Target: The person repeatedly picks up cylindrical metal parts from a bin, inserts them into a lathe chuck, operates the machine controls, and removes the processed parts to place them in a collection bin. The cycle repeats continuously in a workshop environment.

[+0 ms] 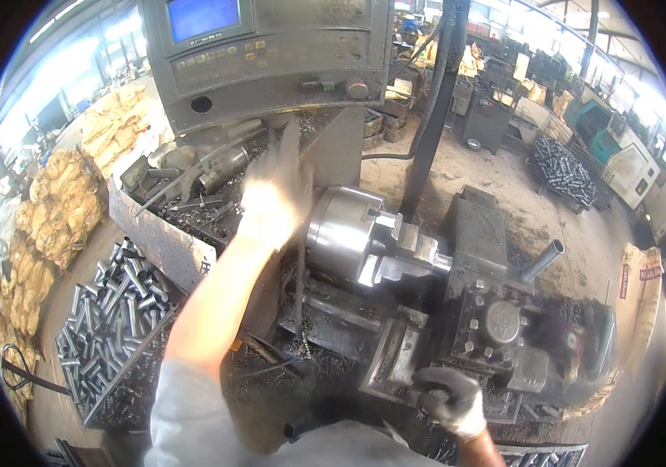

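Note:
My left hand (pixel 275 191) is raised between the lathe chuck (pixel 341 233) and the control panel (pixel 278 66). Motion smears its fingers, though one or two seem to stretch up toward the panel's lower edge. My right hand (pixel 451 401), in a glove with dark fingers and a white cuff, is low beside the tool slide (pixel 395 350). Its fingers are curled closed, and what they hold, if anything, is hidden. The shiny chuck has stepped jaws (pixel 407 253) and faces the dark tool block (pixel 488 311). A metal tube (pixel 543 261) sticks up at a slant behind that block.
Left of the machine stands a bin (pixel 127 373) with many short metal tubes. A metal tray (pixel 158 226) of tools and swarf sits below the panel. Stuffed brown sacks (pixel 57 206) line the left side. Farther off at right is a heaped basket of parts (pixel 566 171).

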Demonstrator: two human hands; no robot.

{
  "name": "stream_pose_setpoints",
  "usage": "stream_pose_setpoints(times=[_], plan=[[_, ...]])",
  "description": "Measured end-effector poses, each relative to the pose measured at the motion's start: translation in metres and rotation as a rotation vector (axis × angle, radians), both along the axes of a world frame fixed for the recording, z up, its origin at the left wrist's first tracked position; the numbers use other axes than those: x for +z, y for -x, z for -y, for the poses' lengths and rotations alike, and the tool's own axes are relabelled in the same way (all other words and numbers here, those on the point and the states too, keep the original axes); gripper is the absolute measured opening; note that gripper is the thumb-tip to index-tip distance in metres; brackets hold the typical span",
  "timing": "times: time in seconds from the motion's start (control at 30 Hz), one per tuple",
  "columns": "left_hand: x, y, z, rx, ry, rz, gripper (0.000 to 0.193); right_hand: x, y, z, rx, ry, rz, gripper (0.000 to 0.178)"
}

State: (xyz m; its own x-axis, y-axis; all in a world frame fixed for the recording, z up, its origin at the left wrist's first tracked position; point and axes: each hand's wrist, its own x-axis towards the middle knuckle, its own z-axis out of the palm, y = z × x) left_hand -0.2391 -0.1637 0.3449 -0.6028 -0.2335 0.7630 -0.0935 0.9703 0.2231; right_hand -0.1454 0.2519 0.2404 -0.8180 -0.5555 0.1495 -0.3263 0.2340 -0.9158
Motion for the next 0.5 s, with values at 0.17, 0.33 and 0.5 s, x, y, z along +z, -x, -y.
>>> stream_pose_setpoints(times=[0.17, 0.33, 0.5], plan=[[0.036, 0.108, 0.031, 0.293, -0.013, 0.414, 0.092, -0.037, -0.005, -0.009, -0.04, -0.111, 0.217, 0.035], [0.027, 0.076, -0.008, 0.043, -0.06, 0.075, 0.083, -0.057, -0.009, -0.006, 0.169, -0.02, 0.367, 0.038], [-0.132, -0.131, -0.082, -0.216, -0.102, 0.12, 0.023, -0.093, -0.02, 0.05, 0.506, -0.101, 0.236, 0.034]])
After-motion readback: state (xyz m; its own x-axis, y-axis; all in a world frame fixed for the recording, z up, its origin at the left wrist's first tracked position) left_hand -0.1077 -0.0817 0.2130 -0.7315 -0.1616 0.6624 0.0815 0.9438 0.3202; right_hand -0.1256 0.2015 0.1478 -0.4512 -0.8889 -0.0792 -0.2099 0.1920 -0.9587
